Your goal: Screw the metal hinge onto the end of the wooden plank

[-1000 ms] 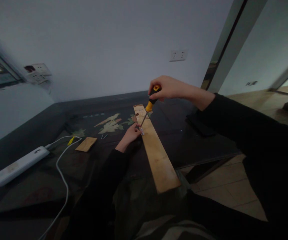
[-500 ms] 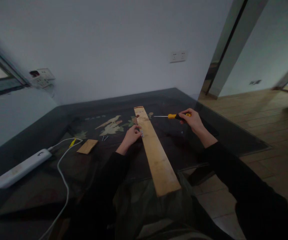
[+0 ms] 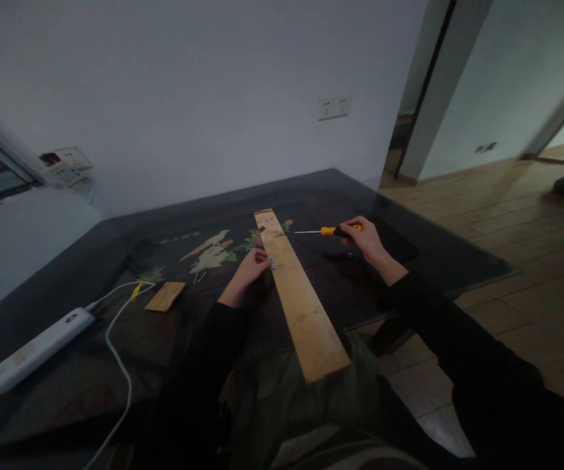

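A long wooden board lies across the dark table, its near end overhanging the front edge above my lap. At the board's left edge my left hand pinches a small shiny metal piece, too small to make out exactly. My right hand grips the yellow and black handle of a screwdriver. Its thin shaft points left toward the board, with the tip a little apart from the board's right edge.
On the left are a small wooden piece, a white power strip and its cable. Thin nails or screws lie beside the table's bird and flower pattern. A wall with sockets stands behind the table.
The whole view has shifted slightly, so things sit a little farther left. Both hands keep their holds, with the screwdriver still pointing at the board.
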